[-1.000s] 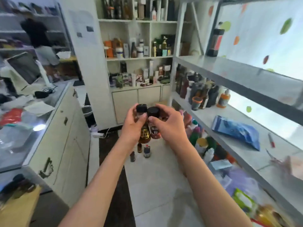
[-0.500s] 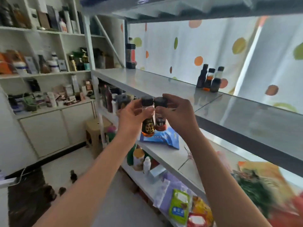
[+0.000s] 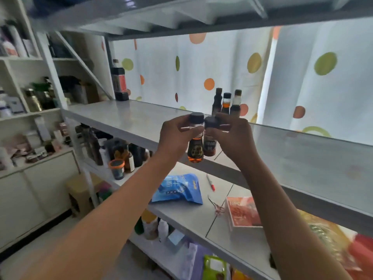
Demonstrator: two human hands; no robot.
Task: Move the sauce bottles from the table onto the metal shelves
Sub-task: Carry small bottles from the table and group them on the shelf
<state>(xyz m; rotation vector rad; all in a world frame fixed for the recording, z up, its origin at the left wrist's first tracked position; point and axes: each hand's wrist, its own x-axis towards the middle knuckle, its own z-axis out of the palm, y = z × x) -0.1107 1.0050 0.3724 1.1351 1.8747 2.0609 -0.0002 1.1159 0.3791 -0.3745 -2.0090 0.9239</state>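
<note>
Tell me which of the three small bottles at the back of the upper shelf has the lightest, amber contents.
The middle bottle of the trio: it shows orange-amber liquid, while the left bottle and right bottle look nearly black below.

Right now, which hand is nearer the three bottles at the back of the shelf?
Right. The right hand is just below and in front of the three bottles; the left hand is further left.

A small shop or stockroom. Grey metal shelves (image 3: 141, 120) carry sauce bottles (image 3: 226, 104), a blue packet (image 3: 177, 188) and boxed goods (image 3: 242, 215); white wall shelving (image 3: 24, 114) over cabinets (image 3: 36, 195) is crowded with bottles and cartons. A dotted curtain (image 3: 201, 77) hangs behind the shelves.
</note>
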